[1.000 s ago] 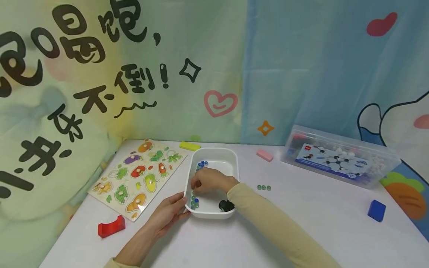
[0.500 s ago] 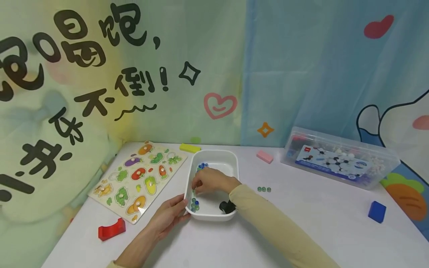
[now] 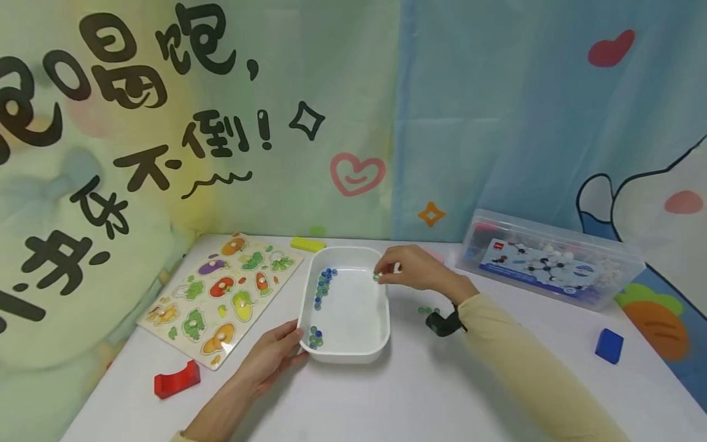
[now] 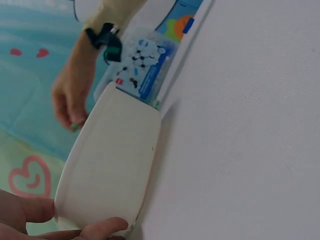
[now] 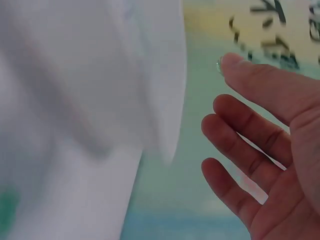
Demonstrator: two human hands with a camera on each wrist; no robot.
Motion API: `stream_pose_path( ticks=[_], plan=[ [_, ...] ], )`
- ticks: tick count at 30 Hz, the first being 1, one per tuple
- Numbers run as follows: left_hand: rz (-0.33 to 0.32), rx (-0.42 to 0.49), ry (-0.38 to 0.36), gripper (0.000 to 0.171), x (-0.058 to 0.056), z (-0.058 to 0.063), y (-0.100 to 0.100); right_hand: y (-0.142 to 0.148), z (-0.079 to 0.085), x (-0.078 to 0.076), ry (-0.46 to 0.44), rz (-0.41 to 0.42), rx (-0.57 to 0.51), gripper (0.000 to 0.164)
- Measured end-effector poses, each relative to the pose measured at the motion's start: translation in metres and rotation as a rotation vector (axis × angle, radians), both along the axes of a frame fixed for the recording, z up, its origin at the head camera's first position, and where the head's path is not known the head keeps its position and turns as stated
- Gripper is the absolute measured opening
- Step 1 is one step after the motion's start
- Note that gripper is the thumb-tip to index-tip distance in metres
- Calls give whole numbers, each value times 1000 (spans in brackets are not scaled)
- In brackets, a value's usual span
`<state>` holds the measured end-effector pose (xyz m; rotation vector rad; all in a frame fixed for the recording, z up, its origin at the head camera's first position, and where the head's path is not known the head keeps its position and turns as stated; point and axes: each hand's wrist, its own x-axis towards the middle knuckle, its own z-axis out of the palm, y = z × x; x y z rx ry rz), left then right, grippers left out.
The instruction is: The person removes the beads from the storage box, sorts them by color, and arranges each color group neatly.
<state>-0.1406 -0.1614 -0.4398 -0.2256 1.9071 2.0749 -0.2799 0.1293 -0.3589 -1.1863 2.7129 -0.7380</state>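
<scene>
My left hand (image 3: 270, 356) grips the near left corner of a white plastic tray (image 3: 353, 319), thumb at the rim and fingers along the outer side. In the left wrist view the tray's outer wall (image 4: 110, 155) lies beside those fingers. My right hand (image 3: 411, 268) is over the tray's right rim and pinches a small green glass bead (image 3: 378, 277). The right wrist view shows that bead (image 5: 219, 65) at the thumb tip. Inside the tray, blue and green beads (image 3: 323, 285) form a row along the left wall, with a small cluster (image 3: 315, 337) in the near left corner.
Green beads (image 3: 424, 310) lie on the table right of the tray, partly hidden by the black wrist strap. A vegetable puzzle board (image 3: 221, 294) and red arch block (image 3: 177, 379) are left. Yellow block (image 3: 307, 244), clear lidded box (image 3: 552, 261) and blue block (image 3: 609, 345) stand around.
My right hand has moved from the tray's left side rightward to its right rim, a green bead now visible in its fingers. The left hand keeps its hold on the tray.
</scene>
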Motion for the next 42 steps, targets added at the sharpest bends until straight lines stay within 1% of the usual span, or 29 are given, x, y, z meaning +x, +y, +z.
stream_pose_path(
  ticks=[3, 6, 8, 10, 14, 16, 19, 24, 28, 33, 36, 39, 42],
  plan=[
    [16, -4, -14, 52, 1, 0, -1, 39, -11, 0, -7, -72, 0, 15],
    [24, -4, -28, 52, 2, 0, -2, 74, -26, 1, -43, -125, 2, 14],
    [27, -4, -34, 52, 2, 1, -2, 94, -37, 5, -67, -158, 0, 14],
    [28, -7, -36, 52, 3, 1, -3, 110, -48, 8, -71, -178, -5, 13],
    [29, -7, -34, 51, 3, 3, -4, 127, -69, 14, -51, -211, 4, 11],
    [27, -6, -30, 51, 3, 3, -3, 131, -78, 16, -52, -222, 13, 12],
    [23, -3, -29, 51, 2, 3, -3, 131, -86, 17, -64, -241, 16, 13],
    [9, 13, -30, 52, 1, 2, -2, 130, -90, 18, -58, -272, 24, 11],
    [0, 20, -23, 52, 1, 2, -1, 130, -91, 18, -57, -276, 26, 11],
    [1, 15, -20, 52, 1, 3, 1, 131, -90, 19, -60, -277, 25, 16],
    [2, 15, -18, 52, 1, 3, 1, 131, -85, 20, -54, -279, 18, 20],
    [5, 14, -16, 52, 1, 3, 1, 128, -79, 20, -35, -279, 2, 21],
    [3, 9, -10, 52, 1, 3, 1, 121, -69, 17, -12, -248, -24, 22]
  ],
)
